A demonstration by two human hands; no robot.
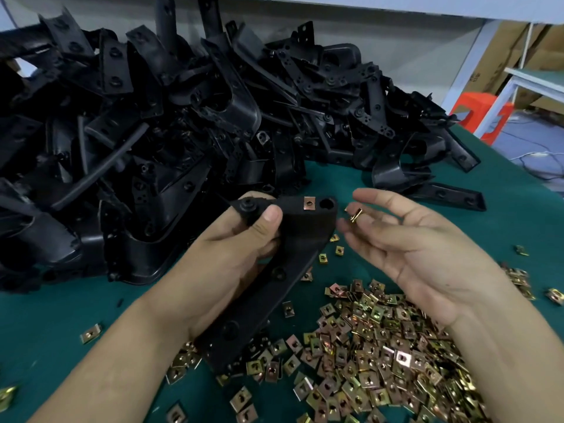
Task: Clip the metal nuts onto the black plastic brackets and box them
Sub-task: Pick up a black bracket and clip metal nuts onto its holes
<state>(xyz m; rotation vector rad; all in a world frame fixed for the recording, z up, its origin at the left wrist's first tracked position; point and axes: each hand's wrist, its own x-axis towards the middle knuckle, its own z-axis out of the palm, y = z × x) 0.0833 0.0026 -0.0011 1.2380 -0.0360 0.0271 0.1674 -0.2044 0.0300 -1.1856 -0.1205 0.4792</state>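
Bracket [300, 239] in question was a long black plastic one, gripped in the left hand [241, 248] near its top end, thumb pressed on the front and fingers wrapped behind. It ran diagonally down toward the bottom of the view, lower end hanging over the loose nuts. One copper-coloured clip nut [309, 203] was already seated on the top edge, right beside a round hole.

Right hand [427, 251] was held palm-up and loosely spread just to the right of the bracket's top, not touching it. A single brass nut [355, 214] sat on its fingertips, pretty much balanced there rather than pinched, so that hand wasn't really clenched on anything.

Under and around the right wrist was a big scatter of metal nuts [381, 355] on the green surface [45, 315], gold and coppery, a few strays off to the left and far right. Behind both hands was a huge messy heap of black brackets [171, 117] piled across the back of the surface. Off to the right, past the surface edge, you could see an orange stool [476, 112] and some cardboard boxes [512, 53].
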